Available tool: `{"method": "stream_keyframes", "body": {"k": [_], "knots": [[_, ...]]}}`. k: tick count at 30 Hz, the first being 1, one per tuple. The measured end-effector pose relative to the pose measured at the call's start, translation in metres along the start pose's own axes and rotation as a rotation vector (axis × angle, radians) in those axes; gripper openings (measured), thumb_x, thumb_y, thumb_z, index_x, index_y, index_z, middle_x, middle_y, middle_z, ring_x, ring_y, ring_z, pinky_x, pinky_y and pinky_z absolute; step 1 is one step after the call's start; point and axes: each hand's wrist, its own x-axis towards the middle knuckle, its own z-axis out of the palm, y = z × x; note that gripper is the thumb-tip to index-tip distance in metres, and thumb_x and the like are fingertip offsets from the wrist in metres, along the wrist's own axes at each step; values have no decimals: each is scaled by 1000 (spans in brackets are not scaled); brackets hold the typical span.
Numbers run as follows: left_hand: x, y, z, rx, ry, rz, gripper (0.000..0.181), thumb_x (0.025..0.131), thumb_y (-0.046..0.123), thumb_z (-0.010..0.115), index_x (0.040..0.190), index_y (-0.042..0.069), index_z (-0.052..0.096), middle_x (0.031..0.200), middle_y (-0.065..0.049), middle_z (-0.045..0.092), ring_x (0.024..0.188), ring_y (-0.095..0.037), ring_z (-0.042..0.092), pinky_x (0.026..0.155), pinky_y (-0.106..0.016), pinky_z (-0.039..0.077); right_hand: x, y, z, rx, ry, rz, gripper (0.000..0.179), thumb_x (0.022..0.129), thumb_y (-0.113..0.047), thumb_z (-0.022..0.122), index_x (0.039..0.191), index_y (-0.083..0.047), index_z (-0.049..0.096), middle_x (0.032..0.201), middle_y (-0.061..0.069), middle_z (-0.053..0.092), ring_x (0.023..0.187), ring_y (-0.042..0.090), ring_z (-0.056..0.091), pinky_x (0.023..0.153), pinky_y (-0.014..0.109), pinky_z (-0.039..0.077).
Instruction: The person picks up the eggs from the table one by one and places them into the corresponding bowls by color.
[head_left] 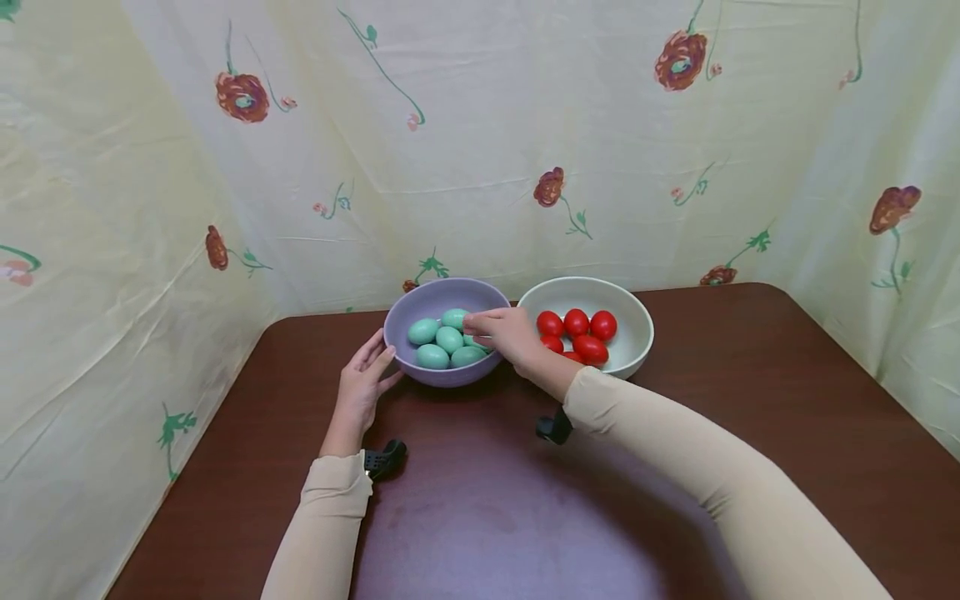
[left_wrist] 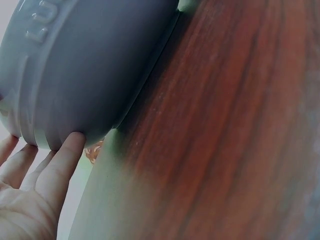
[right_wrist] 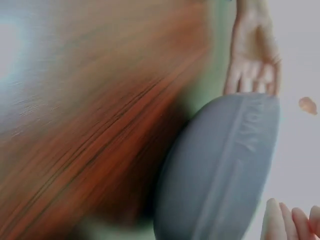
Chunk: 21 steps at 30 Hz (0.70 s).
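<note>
A purple bowl (head_left: pixel 447 377) with several pale green eggs (head_left: pixel 432 357) in it stands toward the far edge of the table. My left hand (head_left: pixel 360 392) rests against the bowl's left side, its fingers spread and fairly straight. In the left wrist view the fingertips (left_wrist: pixel 75 137) touch the outer wall. Over the bowl's right rim reaches my right hand (head_left: pixel 510 335), fingers stretched out above the green eggs and covering part of one. The right wrist view has these fingers (right_wrist: pixel 274 220) beside the bowl's rim, with their tips visible and no egg showing among them.
Just right of the purple bowl stands a white bowl (head_left: pixel 641 333) holding several red eggs (head_left: pixel 591 350), partly hidden by my right wrist. Both bowls are on a dark brown wooden table (head_left: pixel 465 517). A flowered curtain (head_left: pixel 480 167) hangs close behind the table.
</note>
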Motion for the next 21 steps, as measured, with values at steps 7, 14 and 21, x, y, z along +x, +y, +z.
{"method": "stream_keyframes", "body": {"k": [7, 14, 21], "knots": [[0, 3, -2, 4, -6, -6, 60, 99, 23, 61, 154, 15, 37, 161, -5, 36, 140, -22, 46, 97, -39, 54, -44, -19, -73, -61, 5, -36, 42, 102, -27, 56, 132, 1, 62, 133, 21, 63, 126, 32, 61, 105, 38, 51], [-1, 7, -3, 10, 2, -32, 61, 97, 22, 66, 152, 15, 42, 159, -6, 40, 125, -12, 58, 98, -42, 54, -63, -20, -157, -310, 200, -174, 55, 103, -44, 49, 134, 0, 60, 135, 20, 62, 113, 13, 69, 96, 27, 53], [3, 21, -30, 186, -51, -58, 65, 94, 35, 69, 151, 14, 44, 156, -10, 43, 113, -5, 65, 94, -35, 57, -55, 7, -227, -789, 439, -307, 58, 105, -47, 41, 124, 0, 68, 99, 24, 73, 91, 32, 66, 71, 38, 53]]}}
